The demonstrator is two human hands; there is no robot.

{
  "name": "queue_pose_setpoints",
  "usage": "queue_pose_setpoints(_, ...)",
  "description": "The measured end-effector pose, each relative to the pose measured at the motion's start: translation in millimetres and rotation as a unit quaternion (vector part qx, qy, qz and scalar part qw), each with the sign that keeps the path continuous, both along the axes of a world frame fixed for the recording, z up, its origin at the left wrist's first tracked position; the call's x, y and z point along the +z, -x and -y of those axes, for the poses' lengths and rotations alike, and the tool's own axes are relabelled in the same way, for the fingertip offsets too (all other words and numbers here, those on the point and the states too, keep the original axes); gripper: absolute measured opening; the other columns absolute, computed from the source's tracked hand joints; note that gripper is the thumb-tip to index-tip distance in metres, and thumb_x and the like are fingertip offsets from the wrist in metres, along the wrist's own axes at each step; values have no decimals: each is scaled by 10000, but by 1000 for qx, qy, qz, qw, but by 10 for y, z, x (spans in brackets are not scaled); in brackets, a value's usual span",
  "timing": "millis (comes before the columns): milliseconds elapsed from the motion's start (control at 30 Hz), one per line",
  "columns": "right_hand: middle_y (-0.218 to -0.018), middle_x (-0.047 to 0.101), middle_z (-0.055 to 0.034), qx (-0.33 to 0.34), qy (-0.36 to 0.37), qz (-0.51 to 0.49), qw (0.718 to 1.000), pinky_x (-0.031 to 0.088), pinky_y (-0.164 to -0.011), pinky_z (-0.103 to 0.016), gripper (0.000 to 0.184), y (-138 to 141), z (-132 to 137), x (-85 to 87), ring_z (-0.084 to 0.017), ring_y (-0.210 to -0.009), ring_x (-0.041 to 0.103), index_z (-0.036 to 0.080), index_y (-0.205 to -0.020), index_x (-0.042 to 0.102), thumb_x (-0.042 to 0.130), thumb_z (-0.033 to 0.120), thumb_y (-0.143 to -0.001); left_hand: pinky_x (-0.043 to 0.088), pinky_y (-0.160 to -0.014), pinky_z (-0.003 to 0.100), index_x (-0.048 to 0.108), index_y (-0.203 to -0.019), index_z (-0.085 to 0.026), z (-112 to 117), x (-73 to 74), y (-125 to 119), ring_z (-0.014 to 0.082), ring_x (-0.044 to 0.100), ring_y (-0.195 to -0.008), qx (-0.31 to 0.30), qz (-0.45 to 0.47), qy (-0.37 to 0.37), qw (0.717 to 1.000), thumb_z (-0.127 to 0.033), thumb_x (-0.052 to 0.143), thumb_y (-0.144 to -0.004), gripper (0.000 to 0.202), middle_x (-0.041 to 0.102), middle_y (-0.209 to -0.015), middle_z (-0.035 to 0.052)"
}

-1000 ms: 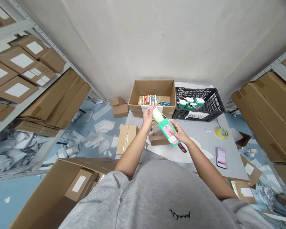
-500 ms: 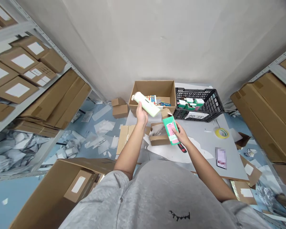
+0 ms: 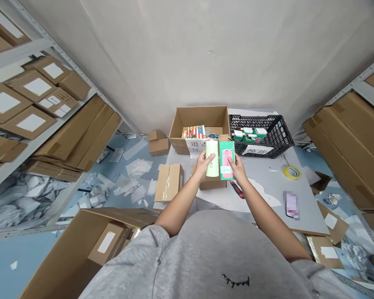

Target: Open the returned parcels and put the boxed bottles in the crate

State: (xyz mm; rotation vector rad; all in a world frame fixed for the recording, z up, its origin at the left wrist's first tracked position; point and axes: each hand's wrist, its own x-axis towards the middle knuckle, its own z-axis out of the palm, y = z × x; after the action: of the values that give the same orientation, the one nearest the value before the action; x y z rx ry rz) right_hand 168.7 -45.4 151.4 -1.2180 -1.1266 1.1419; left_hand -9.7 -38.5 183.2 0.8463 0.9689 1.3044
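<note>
My left hand (image 3: 203, 164) is closed around a pale green bottle (image 3: 212, 166) with dark lettering, held upright. Right beside it, my right hand (image 3: 237, 167) grips a green box (image 3: 227, 146) that has a pink bottle pictured on its front. Bottle and box are side by side above the table. Below them sits a small open carton (image 3: 212, 184), mostly covered by what I hold. A red and black utility knife (image 3: 237, 189) lies on the table near my right wrist.
An open cardboard box (image 3: 178, 143) with colourful packs stands behind, next to a black crate (image 3: 282, 135) of green boxes. A taped carton (image 3: 168, 182), yellow tape roll (image 3: 291, 172) and phone (image 3: 291, 205) lie around. Shelves with cartons flank both sides.
The bottle has moved right and down and turned from slanted to upright. The green box has been raised and straightened, so the two now stand side by side.
</note>
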Motion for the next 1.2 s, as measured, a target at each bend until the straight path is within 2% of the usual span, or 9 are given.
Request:
queue_pose_setpoints(100,-1480,618,-121,-1,8,-2,1000,501,-1122,-515,793,-32,29,-26,-347,-1335,593,257,-1482,525,649,724,-853,567,-912,345,680,-1243,-201,42,-26,-50,239,714,-1067,2,-6,-17,1000,-597,843,-756,647,751,-1187,78)
queue_pose_setpoints(200,-1458,636,-108,-8,10,-11,1000,515,-1104,-514,765,-68,43,-59,-340,-1321,606,265,-1452,554,639,731,-851,551,-979,365,695,-1275,-217,80,-118,-126,263,681,-1170,5,5,-26,1000,-623,823,-773,658,731,-1281,75)
queue_pose_setpoints(333,-1350,705,-94,-23,14,-55,998,561,-1029,-486,675,-128,56,-76,-323,-1184,684,259,-1337,637,687,705,-832,502,-1087,408,702,-1281,-239,133,-244,-248,309,609,-1321,40,36,23,998,-666,812,-777,670,684,-1392,85)
queue_pose_setpoints(433,-1298,732,-76,-5,19,-73,997,587,-978,-466,644,-197,64,-79,-312,-1121,708,273,-1309,655,700,700,-829,463,-1142,412,702,-1245,-248,174,-269,-338,317,555,-1392,73,29,57,995,-643,851,-750,651,648,-1443,90)
queue_pose_setpoints(567,-1343,711,-78,14,20,-77,997,574,-1008,-468,637,-304,61,-95,-318,-1179,688,271,-1305,658,720,685,-824,527,-1053,444,636,-1325,-233,231,-234,-424,320,658,-1228,29,24,29,999,-474,981,-617,824,688,-1351,110)
queue_pose_setpoints(633,-1375,694,-85,13,14,-74,997,545,-1059,-480,655,-348,53,-113,-321,-1235,662,266,-1322,648,740,670,-815,538,-1026,432,639,-1330,-225,263,-227,-437,309,674,-1185,27,30,16,999,-423,993,-597,839,695,-1334,109)
queue_pose_setpoints(833,-1370,698,-95,6,20,-75,997,519,-1098,-506,690,-403,12,-224,-326,-1258,652,262,-1360,628,747,662,-809,521,-1039,400,692,-1266,-210,349,-331,-379,290,684,-1186,42,73,17,996,-472,913,-711,653,746,-1223,90)
queue_pose_setpoints(967,-1375,693,-104,-3,23,-76,997,509,-1109,-513,699,-363,-8,-278,-328,-1261,651,253,-1348,633,750,666,-796,542,-1008,408,673,-1268,-197,358,-405,-316,285,712,-1134,51,118,61,990,-563,867,-743,669,755,-1154,92)
queue_pose_setpoints(1200,-1396,680,-114,-38,17,-58,997,522,-1088,-511,695,-138,27,-220,-339,-1275,639,247,-1331,646,754,670,-790,566,-876,375,642,-1249,-200,294,-354,-166,245,730,-950,14,42,53,998,-416,990,-590,776,758,-1079,76)
